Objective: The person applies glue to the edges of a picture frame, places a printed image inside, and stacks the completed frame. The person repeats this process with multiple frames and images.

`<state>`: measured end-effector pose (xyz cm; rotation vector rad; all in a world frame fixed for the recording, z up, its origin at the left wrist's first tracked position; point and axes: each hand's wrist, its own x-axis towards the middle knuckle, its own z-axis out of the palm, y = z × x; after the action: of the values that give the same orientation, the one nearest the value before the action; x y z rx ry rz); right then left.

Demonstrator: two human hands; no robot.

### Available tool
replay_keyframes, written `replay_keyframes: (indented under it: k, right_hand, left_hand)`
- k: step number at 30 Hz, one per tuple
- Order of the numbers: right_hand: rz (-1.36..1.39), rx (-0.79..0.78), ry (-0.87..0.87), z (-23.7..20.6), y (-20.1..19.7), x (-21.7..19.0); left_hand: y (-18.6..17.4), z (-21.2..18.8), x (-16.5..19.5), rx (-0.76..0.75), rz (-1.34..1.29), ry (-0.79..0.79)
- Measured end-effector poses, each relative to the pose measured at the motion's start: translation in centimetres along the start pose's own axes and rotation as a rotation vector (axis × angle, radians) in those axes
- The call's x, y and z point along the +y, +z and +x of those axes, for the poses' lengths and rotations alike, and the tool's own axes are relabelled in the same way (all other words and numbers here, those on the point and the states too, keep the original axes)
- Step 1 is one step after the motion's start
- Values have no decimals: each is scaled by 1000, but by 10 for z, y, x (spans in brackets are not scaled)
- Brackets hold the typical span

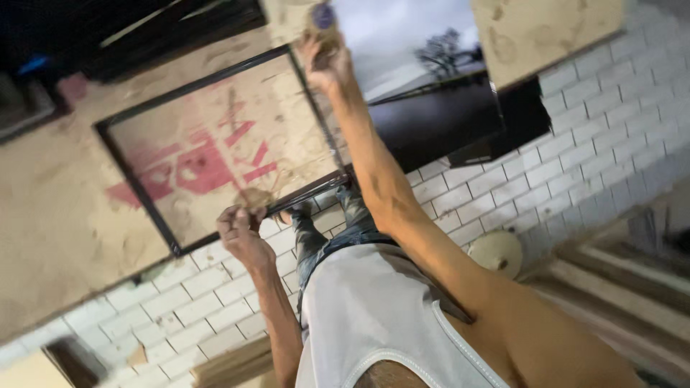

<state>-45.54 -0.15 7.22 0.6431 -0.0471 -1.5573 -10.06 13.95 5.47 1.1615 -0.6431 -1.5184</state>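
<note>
A black-framed panel (215, 154) with a sandy brown face and red markings lies on the white tiled floor (201, 302) in front of my legs. My left hand (241, 231) is closed on the panel's near edge, close to its corner. My right hand (325, 61) reaches far out over the panel's far corner and grips a small object with a purple end (323, 16); the rest of that object is hidden by my fingers. My white top and jeans fill the lower middle.
A framed picture of a tree under a grey sky (417, 50) lies beyond the panel, beside a dark board (445, 118). A round cream object (496, 251) sits on the tiles at right. Wooden boards (618, 266) lie at right; wood strips (230, 363) lie at lower left.
</note>
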Motion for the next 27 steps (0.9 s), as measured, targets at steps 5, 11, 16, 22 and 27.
replay_keyframes:
  k: [5,11,16,22,27]
  right_hand:
    - [-805,153,-315,-112,-28,-46]
    - [-1943,926,-1407,-319,-66,-171]
    - [-2256,1238,-1364,-369,-93,-220]
    - [-2258,1300,-1449,-358,-103,-226]
    - [-2315,1243,-1470,-361,-90,-228]
  left_hand:
    - [87,-23,-35,-574,767,412]
    - [178,-42,-109,-1360,1081,878]
    - [215,-35,-155,-1694,1337,1052]
    - [211,-21,-159,-1805,1319,1358]
    - [220,-15,-155,-1845,1247,1431]
